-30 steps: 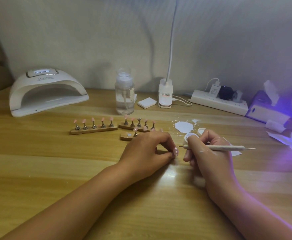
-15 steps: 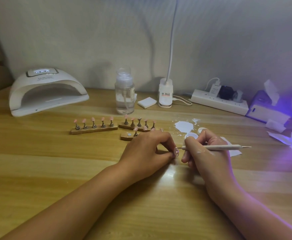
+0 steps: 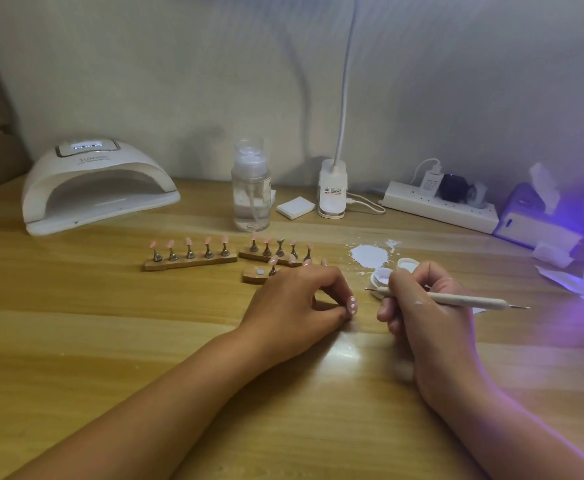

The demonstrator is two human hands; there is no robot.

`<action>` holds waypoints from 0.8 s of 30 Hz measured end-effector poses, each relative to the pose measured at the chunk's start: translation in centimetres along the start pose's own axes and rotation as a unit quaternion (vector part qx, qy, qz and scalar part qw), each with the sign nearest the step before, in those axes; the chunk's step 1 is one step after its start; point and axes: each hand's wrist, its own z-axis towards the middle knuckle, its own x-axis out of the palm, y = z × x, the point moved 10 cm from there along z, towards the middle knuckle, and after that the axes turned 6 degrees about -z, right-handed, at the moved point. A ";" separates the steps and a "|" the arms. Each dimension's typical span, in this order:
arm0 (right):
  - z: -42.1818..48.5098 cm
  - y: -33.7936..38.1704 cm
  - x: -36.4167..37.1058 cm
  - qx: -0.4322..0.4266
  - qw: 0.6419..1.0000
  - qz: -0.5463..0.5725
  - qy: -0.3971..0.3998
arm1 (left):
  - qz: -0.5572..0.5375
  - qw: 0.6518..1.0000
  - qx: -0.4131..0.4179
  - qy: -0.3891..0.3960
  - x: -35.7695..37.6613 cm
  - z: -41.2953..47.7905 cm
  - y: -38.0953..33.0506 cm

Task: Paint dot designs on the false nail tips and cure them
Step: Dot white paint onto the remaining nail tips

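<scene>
left hand pinches pink nail tip, apparently already dotted | right hand grips dotting pen, long axis crosswise | pen point just right of tip, apart | right hand nearer

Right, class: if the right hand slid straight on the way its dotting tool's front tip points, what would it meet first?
Probably the left hand, where it pinches the dotted nail tip; the gap between looks free, though depth is unclear.

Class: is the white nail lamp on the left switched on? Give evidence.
Powered on: the display atop the nail lamp glows. No light shows inside its opening.
</scene>
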 end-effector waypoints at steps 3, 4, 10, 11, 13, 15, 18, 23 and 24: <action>0.1 0.6 -0.7 -0.024 0.999 0.030 -0.029 | -0.001 1.000 0.015 -0.003 -0.1 -0.1 -0.5; 0.2 0.8 -1.0 -0.033 0.998 0.033 -0.039 | -0.004 1.000 0.021 -0.010 -0.2 -0.1 -0.7; 0.7 0.6 -2.3 -0.031 0.996 0.038 -0.070 | -0.059 0.996 0.025 -0.062 -2.2 -0.4 -1.2; 0.8 0.4 -2.3 -0.024 0.997 0.038 -0.070 | -0.072 0.995 0.024 -0.062 -2.8 -0.2 -1.4; 0.9 0.1 -2.4 -0.015 0.997 0.034 -0.068 | -0.088 0.994 0.019 -0.061 -4.5 0.2 -1.6; 1.0 0.0 -2.3 -0.011 0.997 0.028 -0.064 | -0.076 0.996 0.010 -0.048 -6.6 0.7 -1.5; 1.1 -0.1 -2.2 -0.004 0.998 0.022 -0.058 | -0.045 0.998 -0.032 -0.004 -9.3 0.8 0.2; 1.0 -0.1 -1.8 -0.009 0.999 0.003 -0.044 | 0.016 0.992 -0.117 0.045 -11.3 -0.2 4.5; 1.0 -0.1 -1.8 -0.009 0.999 -0.001 -0.044 | 0.016 0.991 -0.128 0.039 -11.4 -0.4 5.1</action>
